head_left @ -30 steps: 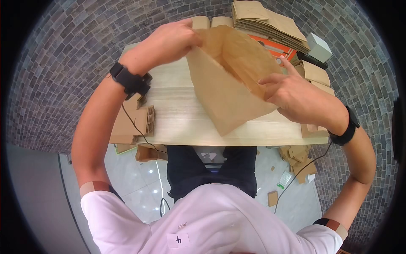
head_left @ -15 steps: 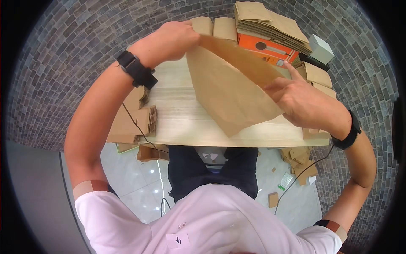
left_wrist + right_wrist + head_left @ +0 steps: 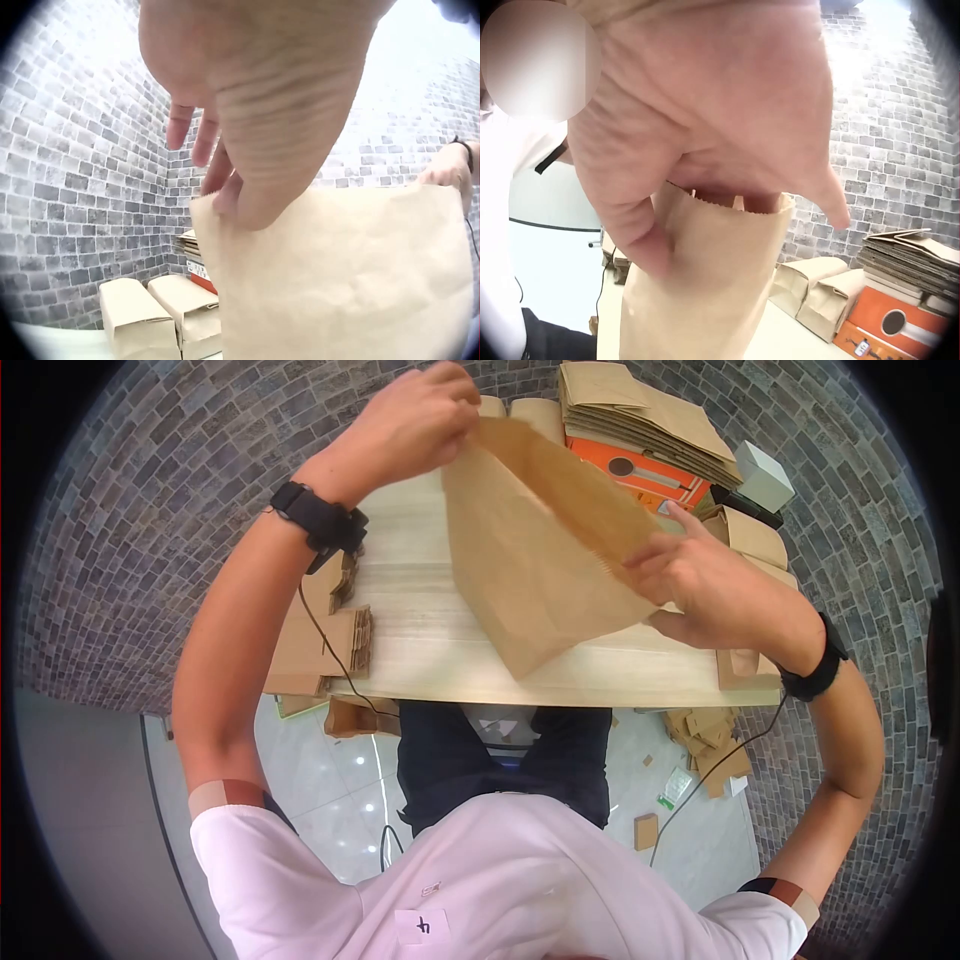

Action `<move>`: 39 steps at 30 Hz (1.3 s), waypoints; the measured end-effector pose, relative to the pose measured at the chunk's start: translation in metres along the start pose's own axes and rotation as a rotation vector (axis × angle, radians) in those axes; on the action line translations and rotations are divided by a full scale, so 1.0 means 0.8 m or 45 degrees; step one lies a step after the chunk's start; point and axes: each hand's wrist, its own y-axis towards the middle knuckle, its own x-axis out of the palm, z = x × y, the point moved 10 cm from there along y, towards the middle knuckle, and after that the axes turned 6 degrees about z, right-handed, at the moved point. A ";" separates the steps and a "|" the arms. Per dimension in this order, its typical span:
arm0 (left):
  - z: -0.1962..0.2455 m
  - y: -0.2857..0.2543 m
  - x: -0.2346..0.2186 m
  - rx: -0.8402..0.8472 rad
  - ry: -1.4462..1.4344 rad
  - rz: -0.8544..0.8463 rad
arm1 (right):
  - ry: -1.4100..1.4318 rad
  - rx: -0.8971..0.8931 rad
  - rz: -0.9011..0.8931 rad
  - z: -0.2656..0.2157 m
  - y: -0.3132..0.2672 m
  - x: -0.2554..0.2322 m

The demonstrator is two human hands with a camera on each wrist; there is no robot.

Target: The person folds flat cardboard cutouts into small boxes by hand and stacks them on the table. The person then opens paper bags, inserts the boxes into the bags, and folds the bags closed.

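Observation:
A brown paper bag (image 3: 540, 565) is held up over the table, its mouth tilted toward the back and its inside partly showing. My left hand (image 3: 415, 425) pinches the rim at the left corner, thumb and finger meeting at the paper in the left wrist view. At the opposite end of the mouth, my right hand (image 3: 705, 580) grips the rim. In the right wrist view its thumb (image 3: 651, 251) presses the outside of the bag while some fingers reach in behind the jagged edge; the little finger sticks out to the side.
Folded paper bags (image 3: 645, 410) are stacked on an orange box (image 3: 640, 470) at the back. More folded-top bags (image 3: 139, 319) stand beside it. A white box (image 3: 765, 475) sits at the back right, flat cardboard pieces (image 3: 320, 645) at the left. Cardboard scraps (image 3: 700, 730) lie on the floor.
The bag's mouth narrowed half a second ago and has spread wider again now. My left hand has risen a little, while the right has stayed at its end of the rim.

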 end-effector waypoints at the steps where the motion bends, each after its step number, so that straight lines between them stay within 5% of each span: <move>1: 0.000 -0.001 -0.010 0.012 -0.055 0.118 | 0.049 -0.045 0.064 -0.006 0.003 -0.010; 8: -0.003 -0.058 -0.036 -0.472 -0.640 0.392 | 0.172 -0.237 0.433 -0.023 0.014 -0.049; 13: 0.086 -0.033 -0.109 -0.242 -0.528 0.564 | 0.122 -0.238 0.345 -0.020 0.024 -0.035; 18: 0.145 -0.022 -0.083 -0.237 -0.776 0.282 | 0.165 -0.224 0.337 -0.033 0.037 -0.035; 24: 0.121 -0.042 -0.052 -0.229 -0.871 0.022 | 0.268 -0.104 0.352 -0.059 0.042 -0.047; 29: 0.078 -0.062 -0.053 -0.222 -0.665 -0.013 | 0.450 -0.437 0.292 -0.079 0.050 -0.054; 33: 0.047 -0.085 -0.051 -0.341 -0.690 0.049 | 0.010 -0.358 0.392 -0.037 0.070 -0.053; 39: 0.052 -0.088 -0.053 -0.275 -0.703 -0.087 | -0.063 -0.232 0.426 0.015 0.087 -0.047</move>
